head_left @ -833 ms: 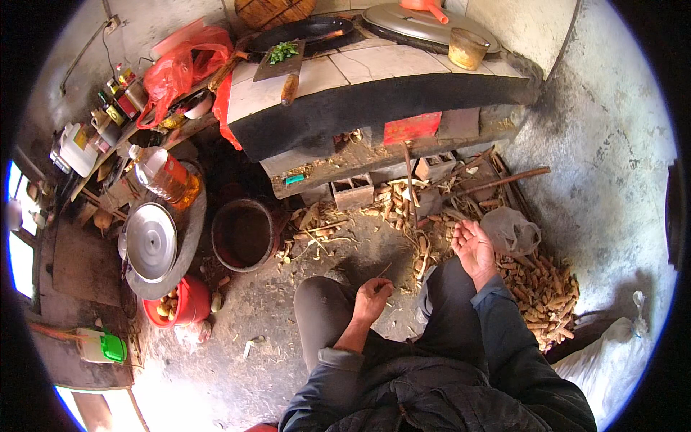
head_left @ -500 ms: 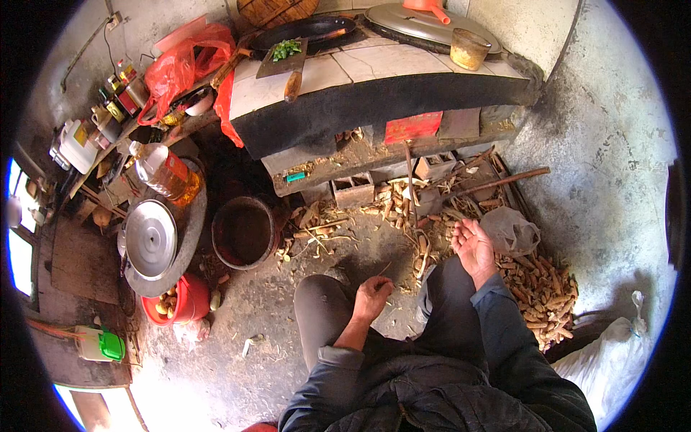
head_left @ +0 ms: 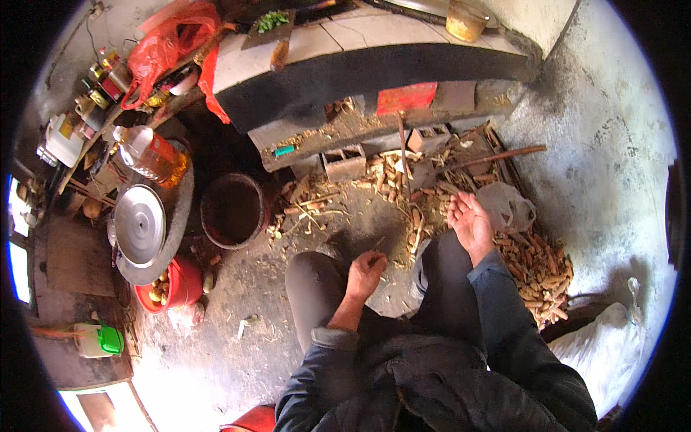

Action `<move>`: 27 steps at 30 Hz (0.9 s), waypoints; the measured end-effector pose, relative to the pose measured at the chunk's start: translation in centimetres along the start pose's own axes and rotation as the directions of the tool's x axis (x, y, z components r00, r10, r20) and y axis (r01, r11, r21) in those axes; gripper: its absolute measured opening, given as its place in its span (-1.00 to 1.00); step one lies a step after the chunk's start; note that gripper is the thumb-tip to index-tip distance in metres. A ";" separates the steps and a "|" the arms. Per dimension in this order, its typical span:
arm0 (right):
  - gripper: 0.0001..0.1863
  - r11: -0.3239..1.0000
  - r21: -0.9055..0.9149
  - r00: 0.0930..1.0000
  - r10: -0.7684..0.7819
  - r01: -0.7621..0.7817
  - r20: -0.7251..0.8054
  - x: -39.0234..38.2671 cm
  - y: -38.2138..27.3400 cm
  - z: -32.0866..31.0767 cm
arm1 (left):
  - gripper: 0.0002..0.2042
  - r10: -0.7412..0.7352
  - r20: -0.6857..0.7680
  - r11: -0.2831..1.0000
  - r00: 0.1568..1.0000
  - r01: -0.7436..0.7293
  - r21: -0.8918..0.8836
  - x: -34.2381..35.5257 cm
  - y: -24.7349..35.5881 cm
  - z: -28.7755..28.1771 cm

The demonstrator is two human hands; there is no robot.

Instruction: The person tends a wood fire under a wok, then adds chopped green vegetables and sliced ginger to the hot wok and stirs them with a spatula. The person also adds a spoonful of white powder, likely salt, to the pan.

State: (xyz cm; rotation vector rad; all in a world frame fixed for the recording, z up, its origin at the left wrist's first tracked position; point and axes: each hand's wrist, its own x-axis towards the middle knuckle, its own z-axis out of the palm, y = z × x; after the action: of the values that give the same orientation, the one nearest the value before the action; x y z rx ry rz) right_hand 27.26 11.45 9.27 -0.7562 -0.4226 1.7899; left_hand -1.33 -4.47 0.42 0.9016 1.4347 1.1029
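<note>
My left hand (head_left: 366, 273) rests by my left knee, its fingers pinched together. A short thin brown twig (head_left: 381, 243) seems to stick out from the fingertips; it is blurry and small. Over my right knee, my right hand (head_left: 471, 225) lies palm up, fingers loosely curled and apart, with nothing in it. Next to that hand are a clear plastic bag (head_left: 507, 206) and a heap of dry corncobs (head_left: 541, 277). Ahead of both hands, a thin rod (head_left: 403, 155) leans against the stove front, below a red panel (head_left: 407, 99).
A tiled stove (head_left: 374, 29) spans the far side, with a cleaver (head_left: 277, 36) bearing chopped greens. To the left stand a dark round pot (head_left: 233, 211), an oil bottle (head_left: 152, 155), a metal lid (head_left: 139, 225) and a red bucket (head_left: 183, 282). Husks and hollow blocks (head_left: 344, 163) lie ahead.
The view has tipped downward, so the stove sits higher in the picture. My left hand's fingertips have turned slightly forward. My right hand stays open over the knee.
</note>
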 end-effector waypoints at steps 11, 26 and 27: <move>-0.59 1.000 0.001 0.999 0.000 0.000 0.032 0.5 -0.1 -0.8 | -0.76 -0.051 0.010 0.995 0.999 0.050 0.081 -0.5 2.2 -0.1; -0.61 1.000 -0.016 1.000 0.001 0.000 0.009 0.4 -0.4 -0.4 | -0.76 -0.062 0.025 0.998 0.998 0.061 0.028 -0.4 2.4 0.2; -0.60 1.000 -0.014 1.000 0.003 -0.003 -0.019 0.4 -0.4 -0.5 | -0.76 -0.080 0.028 0.997 0.996 0.080 0.021 -0.3 2.3 0.2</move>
State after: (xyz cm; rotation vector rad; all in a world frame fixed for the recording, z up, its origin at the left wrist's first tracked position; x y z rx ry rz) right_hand 27.75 11.94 9.05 -0.7840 -0.4222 1.7829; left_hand -1.18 -4.07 2.71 0.8634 1.4474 1.0138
